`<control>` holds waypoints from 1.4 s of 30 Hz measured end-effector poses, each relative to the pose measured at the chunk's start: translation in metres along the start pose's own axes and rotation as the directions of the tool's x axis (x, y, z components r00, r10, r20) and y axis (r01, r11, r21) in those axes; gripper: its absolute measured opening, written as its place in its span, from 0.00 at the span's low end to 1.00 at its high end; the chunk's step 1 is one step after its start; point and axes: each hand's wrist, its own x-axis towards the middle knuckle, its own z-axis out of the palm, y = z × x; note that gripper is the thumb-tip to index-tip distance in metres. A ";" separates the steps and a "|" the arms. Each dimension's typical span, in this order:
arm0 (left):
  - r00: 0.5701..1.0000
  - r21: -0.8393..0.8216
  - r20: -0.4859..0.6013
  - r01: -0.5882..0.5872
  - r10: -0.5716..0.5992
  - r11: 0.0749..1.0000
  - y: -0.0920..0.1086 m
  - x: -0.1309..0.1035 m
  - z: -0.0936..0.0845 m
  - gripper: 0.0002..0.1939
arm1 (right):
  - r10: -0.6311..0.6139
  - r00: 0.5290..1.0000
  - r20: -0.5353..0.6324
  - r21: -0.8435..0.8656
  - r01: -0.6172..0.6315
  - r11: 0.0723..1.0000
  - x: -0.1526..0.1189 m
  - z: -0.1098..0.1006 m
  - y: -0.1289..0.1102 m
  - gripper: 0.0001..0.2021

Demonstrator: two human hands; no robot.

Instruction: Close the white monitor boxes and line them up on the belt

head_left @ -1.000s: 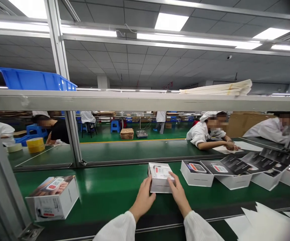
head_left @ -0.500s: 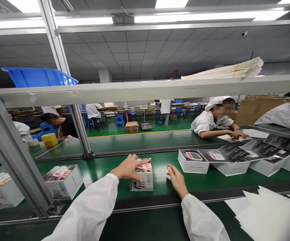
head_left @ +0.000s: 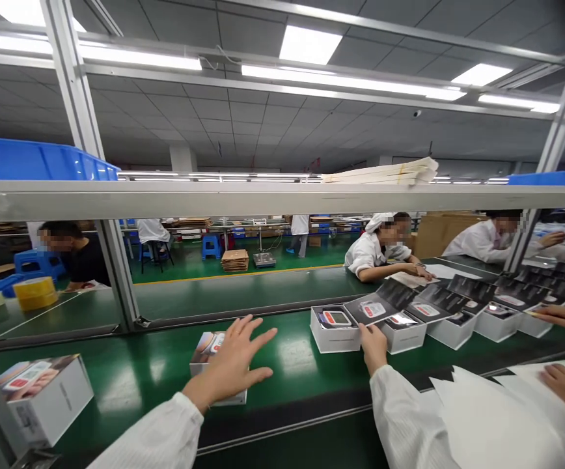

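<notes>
My left hand (head_left: pixel 234 365) hovers with fingers spread over a closed white product box (head_left: pixel 203 355) that stands on the green conveyor belt (head_left: pixel 282 371); the palm is at its top and right side. My right hand (head_left: pixel 373 345) reaches right to the first open white box (head_left: pixel 334 326), which shows a device with a red label. The thumb and fingers close on the box's right edge and dark lid flap (head_left: pixel 373 307). A row of several more open boxes (head_left: pixel 451 322) continues to the right.
Another closed box (head_left: pixel 43 397) sits at the belt's left. White sheets (head_left: pixel 497 417) lie at lower right, with another person's hands (head_left: pixel 558 319) by them. Frame posts (head_left: pixel 114 270), a shelf with blue bins (head_left: pixel 33 159), and workers across the line.
My left hand has lifted its grip from the closed box and spread flat as the box drifted left. My right hand has moved right onto the first open box.
</notes>
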 end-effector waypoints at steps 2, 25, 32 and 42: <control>0.999 -0.043 -0.038 -0.033 0.032 0.999 0.020 0.002 0.007 0.36 | -0.066 0.998 0.025 -0.053 0.067 0.996 -0.013 -0.004 -0.001 0.25; 1.000 -0.295 -0.008 0.018 -0.021 0.955 0.031 0.050 0.076 0.54 | -0.157 0.844 0.514 0.404 -0.076 0.912 -0.089 0.036 -0.016 0.35; 0.973 0.007 0.216 -0.091 0.088 0.996 -0.007 0.045 0.015 0.56 | -0.109 0.708 0.697 0.257 -0.106 0.961 -0.130 0.071 -0.036 0.30; 0.904 -0.084 0.428 0.064 -0.022 0.994 -0.048 0.018 -0.009 0.55 | -0.180 0.967 -0.180 -0.016 0.180 0.984 -0.068 0.003 -0.012 0.29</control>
